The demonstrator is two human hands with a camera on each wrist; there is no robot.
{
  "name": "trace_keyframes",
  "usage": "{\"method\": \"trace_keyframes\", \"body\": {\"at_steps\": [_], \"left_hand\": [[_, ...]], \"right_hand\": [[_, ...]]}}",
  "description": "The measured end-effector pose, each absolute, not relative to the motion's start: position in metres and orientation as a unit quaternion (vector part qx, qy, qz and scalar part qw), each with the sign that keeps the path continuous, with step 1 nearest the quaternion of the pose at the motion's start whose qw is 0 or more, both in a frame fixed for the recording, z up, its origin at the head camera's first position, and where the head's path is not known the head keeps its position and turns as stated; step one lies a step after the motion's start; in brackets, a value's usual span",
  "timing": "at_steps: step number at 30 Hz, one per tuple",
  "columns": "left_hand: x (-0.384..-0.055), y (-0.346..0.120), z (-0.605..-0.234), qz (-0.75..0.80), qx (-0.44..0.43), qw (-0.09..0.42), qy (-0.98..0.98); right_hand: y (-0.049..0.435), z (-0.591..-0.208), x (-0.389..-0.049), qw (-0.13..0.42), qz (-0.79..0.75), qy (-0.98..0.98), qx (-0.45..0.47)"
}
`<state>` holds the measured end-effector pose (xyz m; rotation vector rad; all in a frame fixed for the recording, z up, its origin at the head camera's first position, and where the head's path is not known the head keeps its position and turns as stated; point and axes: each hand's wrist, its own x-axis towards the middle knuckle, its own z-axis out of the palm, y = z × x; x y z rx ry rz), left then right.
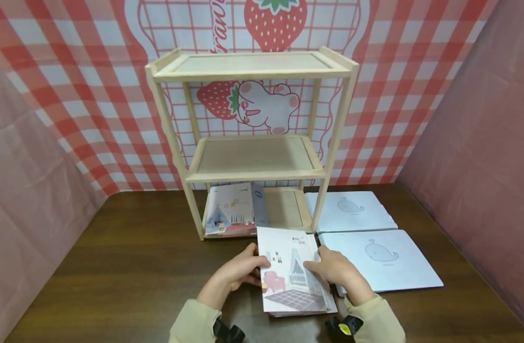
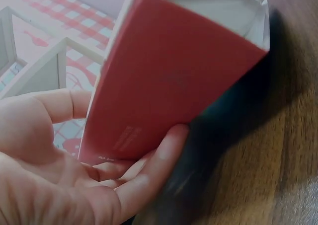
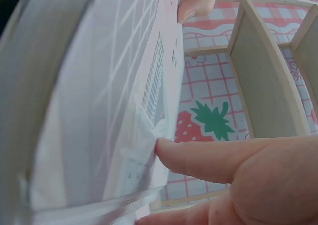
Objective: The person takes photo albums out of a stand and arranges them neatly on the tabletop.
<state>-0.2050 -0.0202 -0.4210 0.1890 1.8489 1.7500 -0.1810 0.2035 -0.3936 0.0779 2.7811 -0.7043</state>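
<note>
Both hands grip a book (image 1: 287, 267) in front of the shelf, its pale cover printed with a pink armchair and a tent. At its left edge, my left hand (image 1: 241, 267) has the thumb on the cover and the fingers underneath. On the right side, my right hand (image 1: 340, 270) holds the edge with its thumb across the cover. The left wrist view shows a plain red side of the book (image 2: 164, 81) above the fingers; pages show along its top. In the right wrist view, the right thumb presses the cover (image 3: 149, 101).
A three-tier wooden shelf (image 1: 256, 177) stands behind the hands. Its bottom tier holds an illustrated book (image 1: 231, 209) and a grey-blue one (image 1: 260, 205) at the left. Two light-blue whale-print folders (image 1: 349, 216) lie right of it on the dark table (image 1: 116, 267). Checked cloth hangs behind.
</note>
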Motion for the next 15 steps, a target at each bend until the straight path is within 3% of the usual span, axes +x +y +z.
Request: {"method": "trace_keyframes", "body": {"at_steps": [9, 15], "left_hand": [[-0.201, -0.016, -0.423, 0.654, 0.073, 0.294, 0.693], [-0.202, -0.014, -0.428, 0.671, 0.057, 0.288, 0.681]], "right_hand": [[0.199, -0.391, -0.177, 0.135, -0.237, 0.961, 0.038], [0.191, -0.392, -0.173, 0.097, -0.201, 0.975, 0.019]]}}
